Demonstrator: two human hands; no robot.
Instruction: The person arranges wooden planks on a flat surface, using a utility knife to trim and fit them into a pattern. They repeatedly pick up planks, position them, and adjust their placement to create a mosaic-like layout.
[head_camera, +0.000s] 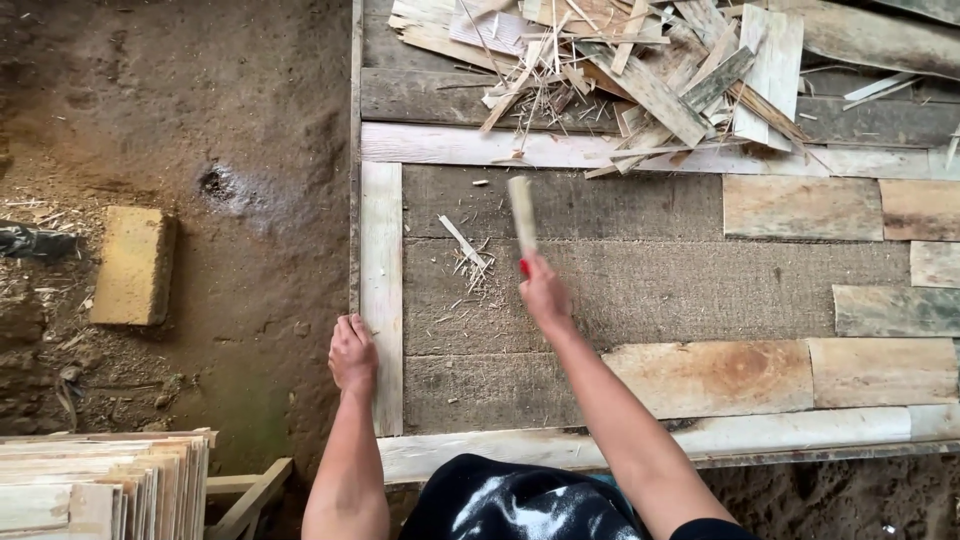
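Left hand (353, 354) pressed flat-ish on the pale edge board (381, 290), right hand (543, 293) clenched round a short wooden stick (522, 212) raised over the burlap-covered work surface (640, 285); risk: swing drifts, hits fingers; scrap pile (640, 70) beyond, dirt floor (200, 150) around.

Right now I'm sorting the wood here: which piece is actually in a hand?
The narrow pale stick gripped in the right hand, raised over the brown mat. All other strips lie loose; the left hand only rests on the frame's white side board.
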